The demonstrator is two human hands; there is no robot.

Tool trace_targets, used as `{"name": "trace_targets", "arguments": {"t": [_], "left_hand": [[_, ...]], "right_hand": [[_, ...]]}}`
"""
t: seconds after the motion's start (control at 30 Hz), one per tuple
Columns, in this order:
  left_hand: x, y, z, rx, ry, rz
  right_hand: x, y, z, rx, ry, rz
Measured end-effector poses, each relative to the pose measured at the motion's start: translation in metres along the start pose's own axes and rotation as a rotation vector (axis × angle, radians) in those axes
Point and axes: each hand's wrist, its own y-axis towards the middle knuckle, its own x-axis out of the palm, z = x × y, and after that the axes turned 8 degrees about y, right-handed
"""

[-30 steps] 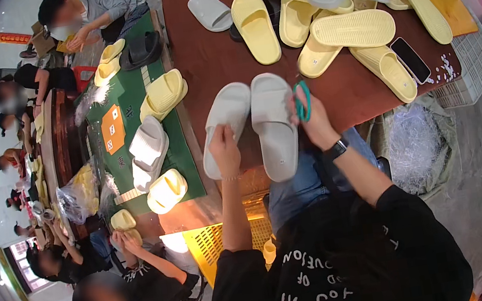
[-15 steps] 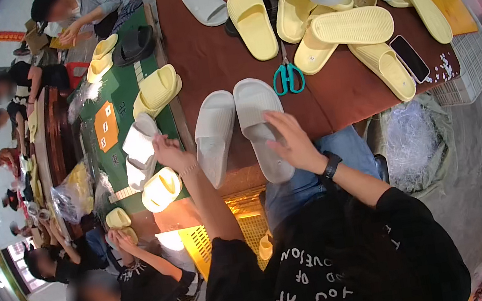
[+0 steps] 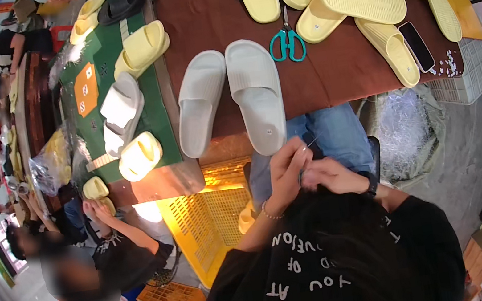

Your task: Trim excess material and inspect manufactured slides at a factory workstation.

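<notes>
Yellow crate (image 3: pixel 203 231) at 7 o'clock, under surface (image 3: pixel 341 67). Left hand (image 3: pixel 285 172) and right hand (image 3: pixel 329 176) together near chest, 6 o'clock, fingers pinched on thin pin-like item (image 3: pixel 310 143); exact kind unclear. White slipper pair (image 3: pixel 233 98) just above hands, heels overhanging surface edge. Teal scissors (image 3: pixel 287 41) at 12 o'clock. Yellow slippers (image 3: pixel 356 5), phone (image 3: pixel 417 46) at 2 o'clock.

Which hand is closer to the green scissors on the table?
Right, but only slightly. The right hand and the left hand are both drawn back off the table near the person's chest, well below the scissors. The right sits more directly under them; the left is further aside.
</notes>
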Motion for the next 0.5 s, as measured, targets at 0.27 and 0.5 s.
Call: {"name": "trace_targets", "arguments": {"t": [0.27, 0.5], "left_hand": [[-0.090, 0.005, -0.070, -0.007, 0.345, 0.967], [-0.064, 0.014, -0.073, -0.117, 0.490, 0.637]], "right_hand": [[-0.232, -0.249, 0.160, -0.034, 0.783, 2.025], [-0.102, -0.088, 0.059, -0.140, -0.425, 1.147]]}}
